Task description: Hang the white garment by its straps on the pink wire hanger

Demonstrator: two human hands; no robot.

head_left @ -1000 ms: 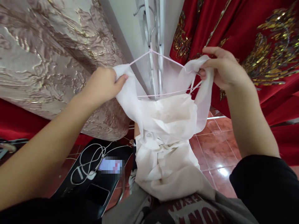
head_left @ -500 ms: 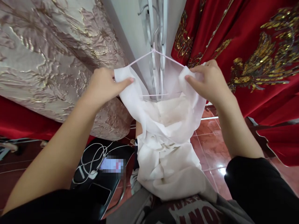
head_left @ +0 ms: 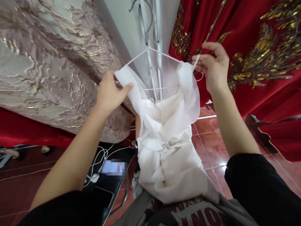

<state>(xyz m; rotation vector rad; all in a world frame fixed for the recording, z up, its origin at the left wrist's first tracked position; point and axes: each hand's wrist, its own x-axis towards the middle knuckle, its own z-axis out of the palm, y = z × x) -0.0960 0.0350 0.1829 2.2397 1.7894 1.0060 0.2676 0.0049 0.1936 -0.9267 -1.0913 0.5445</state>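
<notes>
A white dress (head_left: 169, 157) with sheer, draped shoulder pieces hangs on a thin pale-pink hanger (head_left: 138, 57) in front of me, its lower part spread over my lap. My left hand (head_left: 111, 91) pinches the dress's left shoulder piece at the hanger's end, thumb on top of the cloth. Beside the right shoulder piece, my right hand (head_left: 215, 67) pinches a narrow white strap (head_left: 196, 61) between thumb and fingers. A loop of it curls below those fingers. The hanger's metal hook (head_left: 150, 18) points up near the white metal bars and is not seen hooked on anything.
Pale embossed cloth (head_left: 58, 62) hangs at the left, and a red curtain-like cloth with gold sequins (head_left: 258, 62) at the right. On a black seat (head_left: 122, 153) lie a lit phone (head_left: 114, 168), a darker device and white cables. Red tiles (head_left: 211, 150) cover the floor.
My right hand has let go of the right shoulder piece and moved up and right, now pinching the strap. The hanger has shifted slightly left; my left hand keeps its grip.
</notes>
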